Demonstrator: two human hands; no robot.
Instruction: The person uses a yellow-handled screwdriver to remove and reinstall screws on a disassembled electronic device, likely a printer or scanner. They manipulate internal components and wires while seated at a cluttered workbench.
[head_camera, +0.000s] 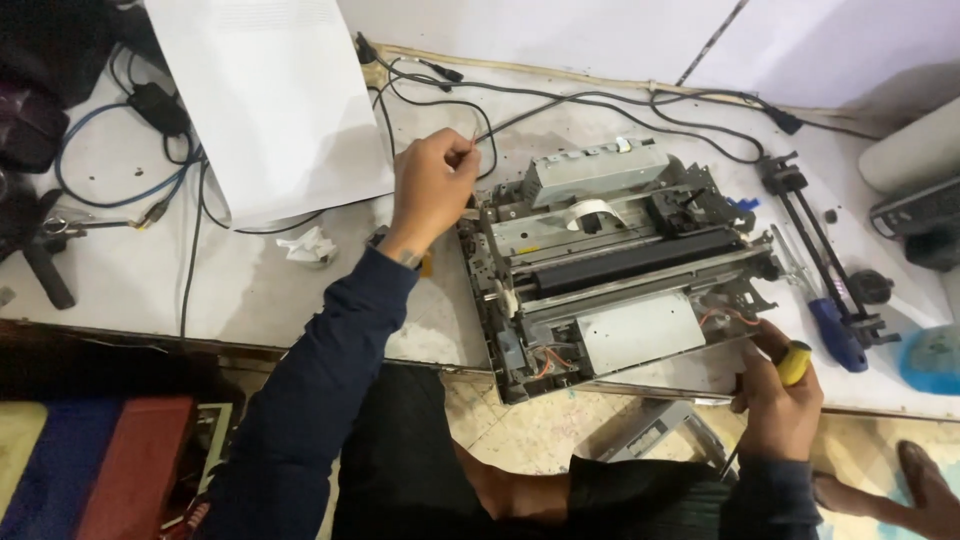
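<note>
Far left on the white worktable (250, 300), a tangle of blue and black cables (150, 170) and a crumpled scrap of tissue (308, 245) lie close to your elbow; keep your sleeve off them so nothing drags when you move. The large white sheet (270, 100) leans just beyond.

Your left hand (430, 185) is raised just left of the opened printer chassis (610, 260), thumb and forefinger pinched on something thin, perhaps a pin, spring or small screw (472, 135). It is too small to tell which. Keep that pinch firm and set the part down well clear of the table edge, not among the wires.

The printer chassis sits at the near edge of the table, tilted, its near left corner overhanging. I'd judge it worth sliding farther in before you lean on it. The white ribbon cable (590, 210) and the thin orange wires (545, 360) near the front are exposed, so steer around them.

Your right hand (775, 395) is closed around a yellow-handled screwdriver (795, 362) at the chassis's near right corner, shaft pointing down toward your lap. Turn the tip away from your leg. A blue-handled screwdriver (835, 335) and a black roller shaft (815, 235) lie to the right, within reach.
</note>
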